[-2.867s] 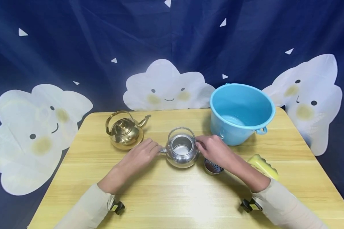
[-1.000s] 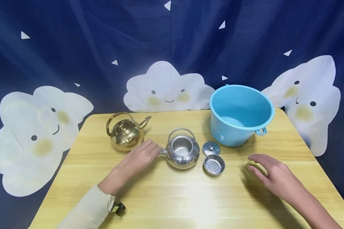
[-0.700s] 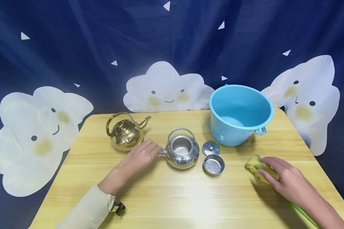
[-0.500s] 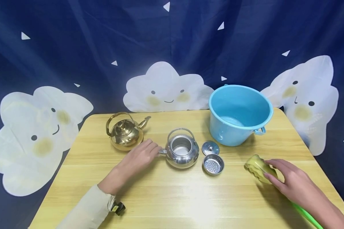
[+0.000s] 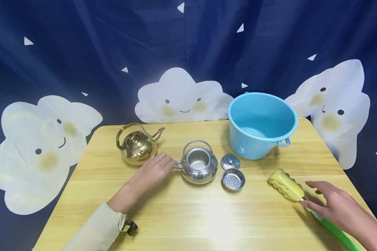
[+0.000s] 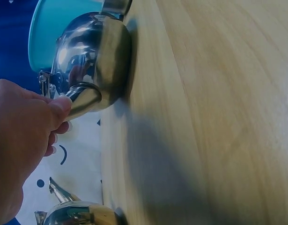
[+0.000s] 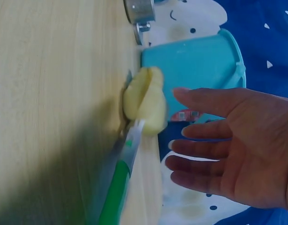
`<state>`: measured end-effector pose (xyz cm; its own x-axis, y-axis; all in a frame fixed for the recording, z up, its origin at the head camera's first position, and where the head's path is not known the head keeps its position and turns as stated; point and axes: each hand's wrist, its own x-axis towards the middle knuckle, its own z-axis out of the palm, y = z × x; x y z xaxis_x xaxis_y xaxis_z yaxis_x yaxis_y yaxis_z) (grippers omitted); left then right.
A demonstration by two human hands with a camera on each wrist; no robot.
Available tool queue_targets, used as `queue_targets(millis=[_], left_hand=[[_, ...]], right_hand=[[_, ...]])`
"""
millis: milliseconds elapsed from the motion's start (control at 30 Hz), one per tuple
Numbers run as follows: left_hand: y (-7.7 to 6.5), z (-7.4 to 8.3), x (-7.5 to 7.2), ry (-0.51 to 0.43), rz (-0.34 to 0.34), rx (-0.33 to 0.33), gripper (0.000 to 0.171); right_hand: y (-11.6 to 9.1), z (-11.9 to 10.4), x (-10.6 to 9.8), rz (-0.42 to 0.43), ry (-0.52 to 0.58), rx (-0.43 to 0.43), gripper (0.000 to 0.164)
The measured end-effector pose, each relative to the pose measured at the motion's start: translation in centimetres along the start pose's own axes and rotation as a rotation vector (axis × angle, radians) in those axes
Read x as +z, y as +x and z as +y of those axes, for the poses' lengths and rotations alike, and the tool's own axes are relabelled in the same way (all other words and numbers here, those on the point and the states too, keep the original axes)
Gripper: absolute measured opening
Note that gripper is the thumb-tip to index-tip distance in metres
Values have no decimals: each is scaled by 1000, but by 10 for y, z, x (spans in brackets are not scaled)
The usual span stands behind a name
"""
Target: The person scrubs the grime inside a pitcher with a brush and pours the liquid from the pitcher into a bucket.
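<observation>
On the table (image 5: 188,223) I have a broad stretch of pale wood between the two forearms, running from the silver kettle (image 5: 199,177) down to the bottom of the head view. The far edge passes just behind the golden kettle (image 5: 139,149) and the blue bucket (image 5: 250,142), with the cloud-print curtain (image 5: 207,35) beyond it. The right edge slants outward past the right hand (image 5: 339,205), whose forearm crosses part of the wood there. I see another gap between the strainer (image 5: 233,181) and the sponge brush (image 5: 287,185). The strainer sits just right of the silver kettle with the knobbed lid (image 5: 230,161) right behind it, so room on that flank is tight.

The left hand (image 5: 152,170) pinches the silver kettle's spout (image 5: 178,166) between thumb and fingers. That kettle stands upright near the middle, mouth uncovered, handle raised. The right hand is loose, fingers extended and grasping nothing; in the right wrist view I see it apart from the brush, just beside it. The brush lies to the right, well apart from the silver kettle, yellow head toward the far left, green handle (image 5: 338,234) running to the near right, partly hidden by the hand.
</observation>
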<state>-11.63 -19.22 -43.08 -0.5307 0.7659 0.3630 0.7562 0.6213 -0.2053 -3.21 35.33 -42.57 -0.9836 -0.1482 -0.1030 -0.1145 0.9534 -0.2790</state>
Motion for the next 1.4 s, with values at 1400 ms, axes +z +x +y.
queue_targets(millis=[1400], left_hand=[[-1,1,1,17,-19,-14,24]], right_hand=[[5,26,20,-370,43,94,33]])
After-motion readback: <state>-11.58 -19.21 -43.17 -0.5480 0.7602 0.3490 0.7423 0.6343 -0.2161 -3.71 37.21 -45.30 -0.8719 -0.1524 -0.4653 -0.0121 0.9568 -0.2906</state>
